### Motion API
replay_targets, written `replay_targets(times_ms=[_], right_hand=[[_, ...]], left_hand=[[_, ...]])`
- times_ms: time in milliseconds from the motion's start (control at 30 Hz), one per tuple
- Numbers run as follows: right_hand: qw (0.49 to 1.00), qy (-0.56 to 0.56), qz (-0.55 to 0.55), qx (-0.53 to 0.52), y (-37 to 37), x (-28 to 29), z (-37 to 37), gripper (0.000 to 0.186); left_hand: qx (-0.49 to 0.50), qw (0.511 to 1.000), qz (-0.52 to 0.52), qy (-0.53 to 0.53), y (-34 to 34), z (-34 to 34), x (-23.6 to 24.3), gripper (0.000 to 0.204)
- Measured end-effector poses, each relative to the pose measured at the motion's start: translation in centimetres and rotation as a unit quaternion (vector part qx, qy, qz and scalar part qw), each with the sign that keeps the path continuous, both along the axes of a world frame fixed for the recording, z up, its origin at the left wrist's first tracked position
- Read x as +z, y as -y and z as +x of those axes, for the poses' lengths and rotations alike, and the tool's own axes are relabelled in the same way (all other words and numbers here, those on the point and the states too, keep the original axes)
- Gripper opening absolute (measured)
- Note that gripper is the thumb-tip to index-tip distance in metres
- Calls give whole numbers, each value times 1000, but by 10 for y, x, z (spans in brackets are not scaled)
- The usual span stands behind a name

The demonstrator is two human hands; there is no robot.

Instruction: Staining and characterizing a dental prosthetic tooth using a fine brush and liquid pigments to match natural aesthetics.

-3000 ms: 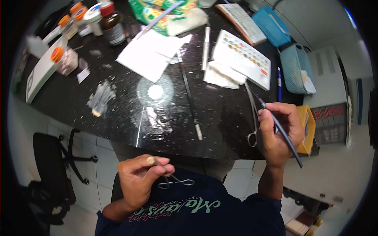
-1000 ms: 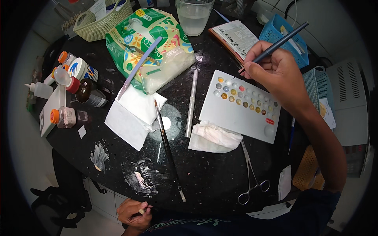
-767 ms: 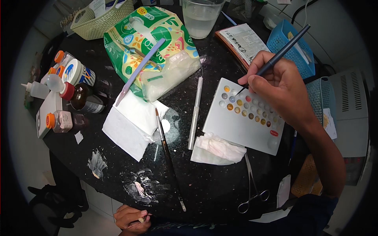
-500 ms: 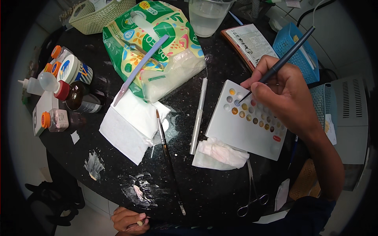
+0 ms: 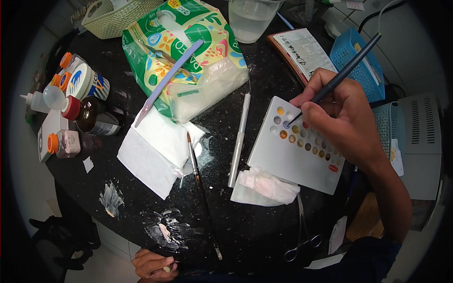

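Right hand (image 5: 337,108) pinches a slim dark-blue brush (image 5: 347,70) between thumb and fingers, pen-fashion, low on the handle. The brush slants over a white palette (image 5: 283,162), its dark tip at a bluish well (image 5: 286,125) in the upper left part; whether it touches the colour cannot be told. It looks light, with a stiff, smooth handle that might roll if held loosely, and a fine tip that probably bends or splays under pressure, so the lower handle seems the place to grip. The right forearm rises from the lower right, wrist angled leftward, the hand covering some wells. Left hand (image 5: 153,265) is curled at the table's near edge, fingers closed around a small pale-ended thing (image 5: 167,269), mostly hidden.
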State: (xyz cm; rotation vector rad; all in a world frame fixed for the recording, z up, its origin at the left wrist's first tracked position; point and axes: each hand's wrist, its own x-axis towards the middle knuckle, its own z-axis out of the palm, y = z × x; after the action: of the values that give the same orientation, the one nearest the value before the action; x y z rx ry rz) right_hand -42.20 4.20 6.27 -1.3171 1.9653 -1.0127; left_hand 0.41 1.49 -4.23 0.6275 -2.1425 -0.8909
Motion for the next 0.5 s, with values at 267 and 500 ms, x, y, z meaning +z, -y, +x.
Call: replay_targets(times_ms=[267, 500], right_hand=[[1000, -12, -11, 12, 0, -2, 0, 4], [1000, 18, 20, -12, -8, 4, 8, 6]], left_hand=[[-7, 999, -15, 36, 1, 6, 3, 17], [-3, 999, 4, 42, -3, 3, 9, 17]])
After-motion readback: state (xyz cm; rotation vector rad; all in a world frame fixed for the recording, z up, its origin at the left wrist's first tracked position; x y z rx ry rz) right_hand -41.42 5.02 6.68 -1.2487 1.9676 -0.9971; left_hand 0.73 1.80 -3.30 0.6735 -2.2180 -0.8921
